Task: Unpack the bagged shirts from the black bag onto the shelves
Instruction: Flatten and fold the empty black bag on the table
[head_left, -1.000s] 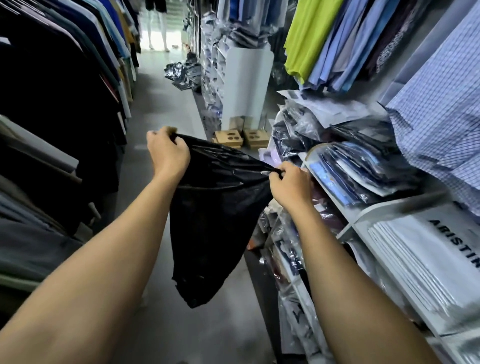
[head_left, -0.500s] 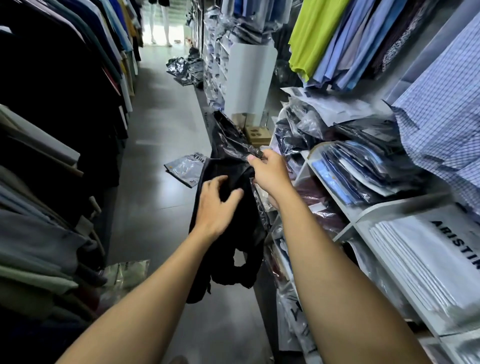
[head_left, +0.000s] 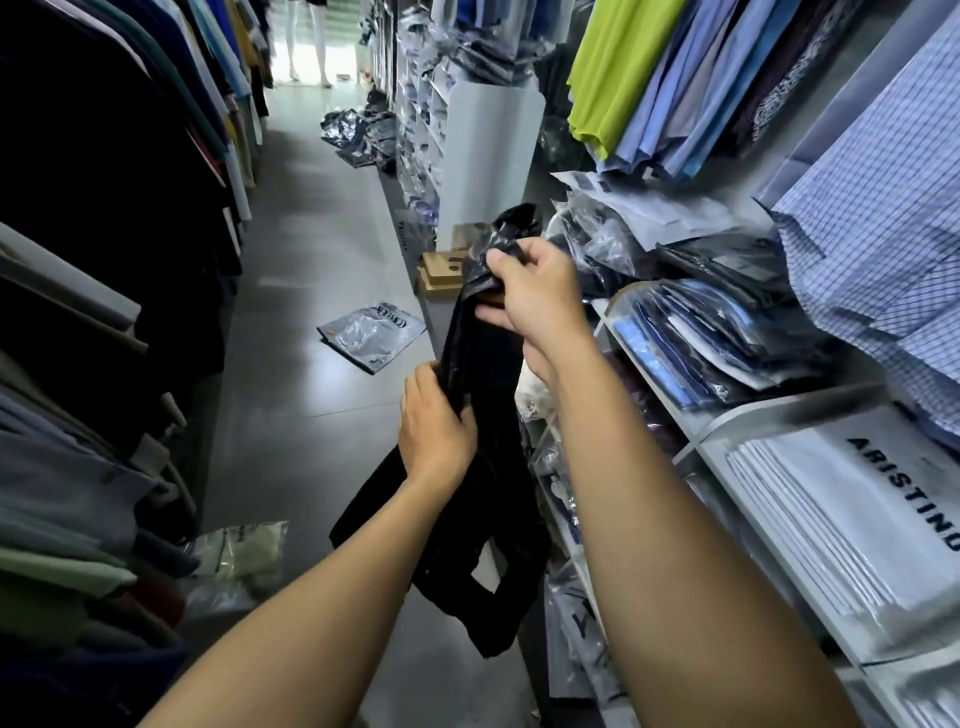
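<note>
1. My right hand (head_left: 530, 291) grasps the upper end of the black bag (head_left: 483, 374), fingers and thumb curled round the crumpled plastic; a tuft of it sticks up above my knuckles.
2. My left hand (head_left: 436, 426) is lower and nearer to me, fingers wrapped round the bag's middle and squeezing it into a narrow band.
3. The bag hangs limp and bunched between both hands over the aisle floor (head_left: 291, 260), just beside the shelves (head_left: 779, 410). Its loose lower end dangles below my left wrist.
4. On the shelves to my right, just past my right hand, bagged shirts (head_left: 727, 332) in blues and darks lie stacked at a slant. Nearer to me a compartment holds flat white packs (head_left: 857, 519) printed ARISTINO.
5. Above them hang a lime-green shirt (head_left: 613, 67), several blue ones and a blue checked shirt (head_left: 883, 234).
6. One clear shirt packet (head_left: 371, 332) lies on the floor just left of the bag, and another pale packet (head_left: 244, 551) lies by the foot of the left rack.
7. A cardboard box (head_left: 439, 270) sits low behind the bag's top.
8. The left rack (head_left: 104, 208) is crowded with dark hanging garments.
</note>
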